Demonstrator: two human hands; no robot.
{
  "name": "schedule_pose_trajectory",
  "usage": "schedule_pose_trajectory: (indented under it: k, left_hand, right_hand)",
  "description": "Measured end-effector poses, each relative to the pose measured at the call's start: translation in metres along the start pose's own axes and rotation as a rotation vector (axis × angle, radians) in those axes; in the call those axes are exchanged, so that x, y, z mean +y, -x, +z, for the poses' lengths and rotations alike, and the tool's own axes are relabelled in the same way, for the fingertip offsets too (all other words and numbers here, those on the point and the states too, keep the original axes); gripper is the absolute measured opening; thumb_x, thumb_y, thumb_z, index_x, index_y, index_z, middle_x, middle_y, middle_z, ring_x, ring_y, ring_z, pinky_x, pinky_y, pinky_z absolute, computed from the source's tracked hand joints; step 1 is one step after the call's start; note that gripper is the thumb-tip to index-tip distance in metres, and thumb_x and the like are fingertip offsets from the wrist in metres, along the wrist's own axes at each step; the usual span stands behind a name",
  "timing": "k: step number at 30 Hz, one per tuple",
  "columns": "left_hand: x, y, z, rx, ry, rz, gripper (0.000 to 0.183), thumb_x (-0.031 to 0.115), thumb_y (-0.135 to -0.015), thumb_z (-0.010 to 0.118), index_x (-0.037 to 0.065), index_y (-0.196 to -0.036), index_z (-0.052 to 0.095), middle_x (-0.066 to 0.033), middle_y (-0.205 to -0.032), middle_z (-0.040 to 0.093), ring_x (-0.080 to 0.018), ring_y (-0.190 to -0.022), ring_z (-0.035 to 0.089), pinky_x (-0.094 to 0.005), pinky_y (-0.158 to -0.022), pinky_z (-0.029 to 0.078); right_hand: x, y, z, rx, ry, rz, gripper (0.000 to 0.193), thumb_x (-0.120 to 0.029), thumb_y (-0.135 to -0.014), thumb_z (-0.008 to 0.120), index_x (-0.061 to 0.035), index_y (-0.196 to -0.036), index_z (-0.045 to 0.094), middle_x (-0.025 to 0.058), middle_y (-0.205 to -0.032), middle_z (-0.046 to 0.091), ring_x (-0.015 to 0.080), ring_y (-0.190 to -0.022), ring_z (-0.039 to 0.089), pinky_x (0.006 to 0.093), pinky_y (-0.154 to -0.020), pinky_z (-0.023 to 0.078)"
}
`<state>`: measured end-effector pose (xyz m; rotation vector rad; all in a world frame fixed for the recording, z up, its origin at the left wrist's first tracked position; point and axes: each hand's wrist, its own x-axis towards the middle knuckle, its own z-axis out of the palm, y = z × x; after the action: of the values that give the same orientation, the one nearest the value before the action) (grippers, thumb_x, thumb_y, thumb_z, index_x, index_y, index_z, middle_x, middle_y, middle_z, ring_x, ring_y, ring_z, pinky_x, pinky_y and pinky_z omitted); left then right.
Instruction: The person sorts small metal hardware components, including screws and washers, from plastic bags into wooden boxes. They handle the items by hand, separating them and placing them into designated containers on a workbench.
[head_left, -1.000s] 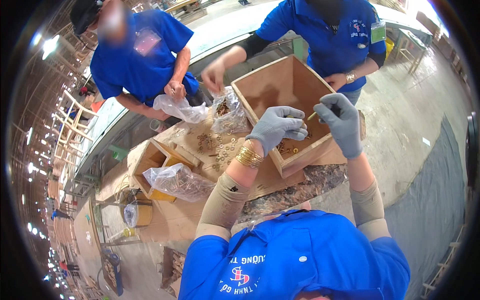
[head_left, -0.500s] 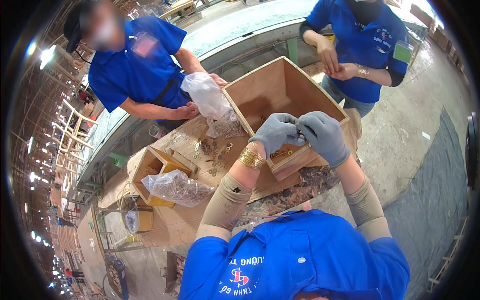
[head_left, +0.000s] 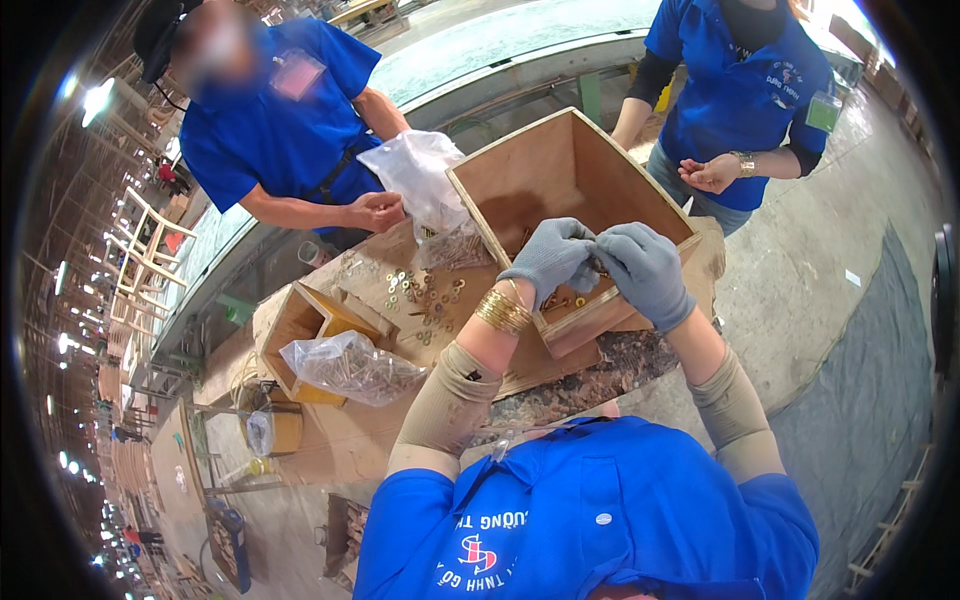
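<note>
Both my hands, in grey knit gloves, meet over the near side of an open wooden box (head_left: pixel 618 175). My left hand (head_left: pixel 550 262) and my right hand (head_left: pixel 647 275) are closed, fingertips together in a pinch. A small dark piece shows between them, too small and covered to name. Below my hands, a few brass-coloured bits (head_left: pixel 578 302) lie inside the box. Loose washers (head_left: pixel 432 298) are scattered on the board left of the box. A clear plastic bag of screws (head_left: pixel 358 368) lies nearer to my left forearm.
A small wooden box with dividers (head_left: pixel 290 335) stands at the left. Another plastic bag (head_left: pixel 418 180) leans by the large box's left side. One co-worker (head_left: pixel 285 130) stands at the far left, another (head_left: pixel 740 100) at the far right. Behind runs a long pale table (head_left: pixel 520 45).
My hands stay pinched together over the box with little movement. The left co-worker's hand has come away from the plastic bag. The right co-worker's hands have parted, one reaching down behind the box.
</note>
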<state>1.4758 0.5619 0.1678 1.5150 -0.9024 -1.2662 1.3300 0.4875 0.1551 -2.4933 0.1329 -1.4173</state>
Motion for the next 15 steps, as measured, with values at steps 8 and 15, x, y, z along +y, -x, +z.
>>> schedule_pose_trajectory:
  k: [8,15]
  left_hand:
    - [-0.007,-0.005,0.005,0.034,0.1,-0.008,0.016,0.014,-0.086,0.053,-0.001,-0.091,0.055,-0.0093,-0.077,0.061,-0.0158,-0.061,0.062,-0.0274,-0.054,0.054]
    - [-0.016,-0.016,0.008,0.057,0.155,0.011,0.015,0.011,-0.086,0.051,-0.002,-0.092,0.055,-0.0103,-0.076,0.06,-0.0162,-0.059,0.062,-0.0292,-0.053,0.055]
  right_hand:
    - [0.004,0.004,0.005,-0.021,0.011,0.078,0.009,-0.007,-0.074,0.063,-0.0073,-0.082,0.061,0.0064,-0.078,0.061,0.0248,-0.07,0.06,0.0324,-0.059,0.049]
    - [0.011,0.016,0.006,-0.106,-0.086,0.242,0.018,-0.004,-0.074,0.062,-0.0034,-0.092,0.063,0.0112,-0.089,0.062,0.0267,-0.08,0.06,0.0321,-0.071,0.048]
